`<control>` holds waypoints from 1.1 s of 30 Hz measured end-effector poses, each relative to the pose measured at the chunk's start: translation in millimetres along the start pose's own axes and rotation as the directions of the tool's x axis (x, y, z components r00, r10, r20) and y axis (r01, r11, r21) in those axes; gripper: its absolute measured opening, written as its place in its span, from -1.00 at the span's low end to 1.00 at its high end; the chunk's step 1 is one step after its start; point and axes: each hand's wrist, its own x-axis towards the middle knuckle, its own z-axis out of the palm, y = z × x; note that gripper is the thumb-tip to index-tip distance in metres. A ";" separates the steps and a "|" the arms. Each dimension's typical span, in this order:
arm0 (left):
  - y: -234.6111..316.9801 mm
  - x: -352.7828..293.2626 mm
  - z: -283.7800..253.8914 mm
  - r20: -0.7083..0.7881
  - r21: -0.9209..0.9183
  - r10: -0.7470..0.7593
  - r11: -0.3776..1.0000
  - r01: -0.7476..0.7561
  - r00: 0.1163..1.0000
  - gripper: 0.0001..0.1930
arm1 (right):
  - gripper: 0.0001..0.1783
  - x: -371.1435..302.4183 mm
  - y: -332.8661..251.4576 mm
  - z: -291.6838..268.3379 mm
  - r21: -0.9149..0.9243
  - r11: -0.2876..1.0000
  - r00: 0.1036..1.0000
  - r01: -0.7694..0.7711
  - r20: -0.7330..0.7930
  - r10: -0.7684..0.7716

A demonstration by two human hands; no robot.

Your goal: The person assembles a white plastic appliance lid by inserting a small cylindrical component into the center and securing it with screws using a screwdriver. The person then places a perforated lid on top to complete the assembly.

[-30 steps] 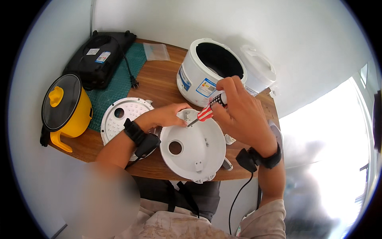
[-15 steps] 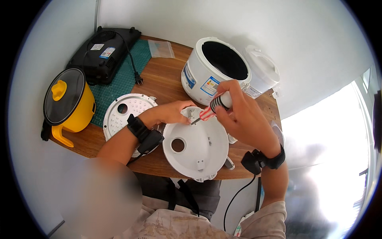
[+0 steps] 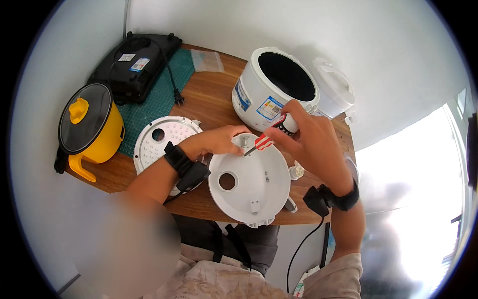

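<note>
My right hand is closed around the handle of a screwdriver with a red and white grip. The shaft slants down to the left, its tip at a metal fitting near the far rim of a white round lid shell. This shell lies with its hollow side up and has a round hole at its left. My left hand grips the shell's far left rim, thumb and fingertips beside the screwdriver's tip. Whether a screw sits under the tip is hidden by the fingers.
A silver perforated inner lid lies under my left forearm. Behind stands a white rice cooker body beside a white lid. At left are a yellow pot, a black appliance, a green mat and a plastic bag.
The screwdriver's handle has turned a little in my right hand. The whole view has shifted slightly, while both hands keep their places at the shell.
</note>
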 end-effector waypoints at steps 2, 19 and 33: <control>-4.4 -0.1 -0.4 -0.018 0.005 0.017 1.000 -0.017 1.000 -0.41 | -0.57 2.0 -3.2 1.6 -0.176 0.980 0.995 -0.096 0.016 0.100; 0.9 -1.3 2.3 -0.011 -0.011 0.036 0.999 -0.036 0.999 -0.37 | -0.58 -3.9 -0.3 7.5 -0.256 0.967 0.980 0.014 -0.187 -0.064; 2.3 -2.3 2.1 -0.004 0.025 -0.027 0.999 0.027 1.000 -0.41 | -0.63 -10.6 2.9 0.9 0.257 0.953 0.987 0.162 -0.057 -0.152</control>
